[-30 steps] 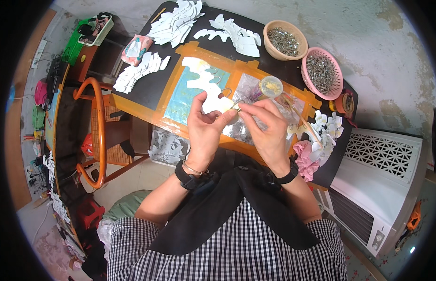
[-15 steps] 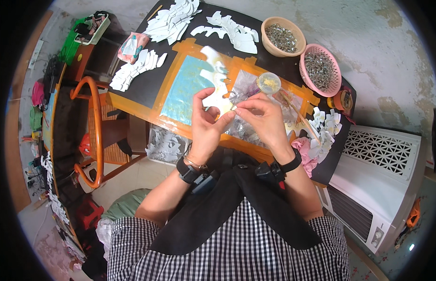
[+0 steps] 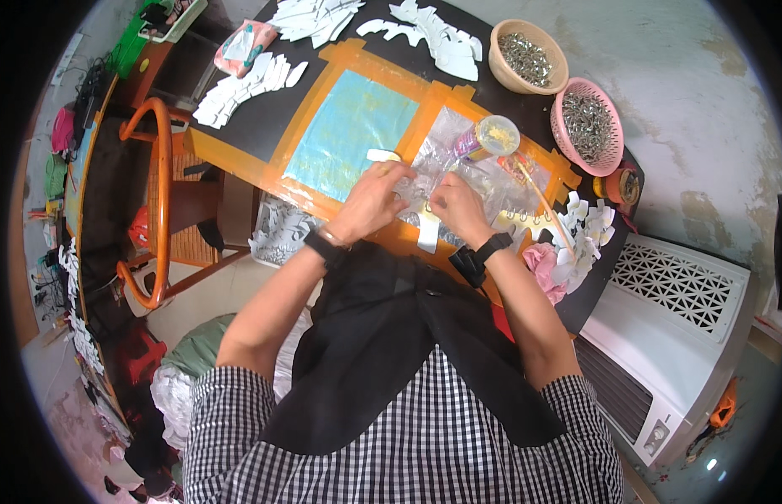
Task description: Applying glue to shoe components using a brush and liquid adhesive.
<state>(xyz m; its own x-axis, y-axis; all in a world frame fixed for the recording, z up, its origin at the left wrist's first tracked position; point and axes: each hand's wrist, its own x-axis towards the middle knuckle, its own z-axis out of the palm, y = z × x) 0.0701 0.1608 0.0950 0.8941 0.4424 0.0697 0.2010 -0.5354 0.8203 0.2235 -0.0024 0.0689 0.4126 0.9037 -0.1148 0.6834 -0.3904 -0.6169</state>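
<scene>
My left hand [image 3: 372, 200] bends its fingers over a flat white cut-out piece. One rounded end [image 3: 383, 156] shows beyond the fingers; a white tab [image 3: 428, 230] sticks out between my hands toward me, seemingly the same piece. Close by on the right, my right hand [image 3: 460, 207] has its fingertips pinched together; what they hold is hidden. Both hands are over the taped work mat, at the edge of crumpled clear plastic [image 3: 441, 149]. Just beyond my right hand stands a clear tub [image 3: 498, 134] with yellow stuff inside.
A blue sheet [image 3: 351, 134] is framed by orange tape [image 3: 294, 160]. Beige [image 3: 496, 71] and pink baskets [image 3: 618, 151] hold small metal parts. White pieces [image 3: 248, 91] lie in piles around the table. A thin stick [image 3: 546, 202] and pink cloth [image 3: 542, 270] are right of my hands.
The white piece, earlier raised upright between my hands, is now lower and mostly covered by them. My left hand has turned with its back upward, and my right hand has drawn slightly apart.
</scene>
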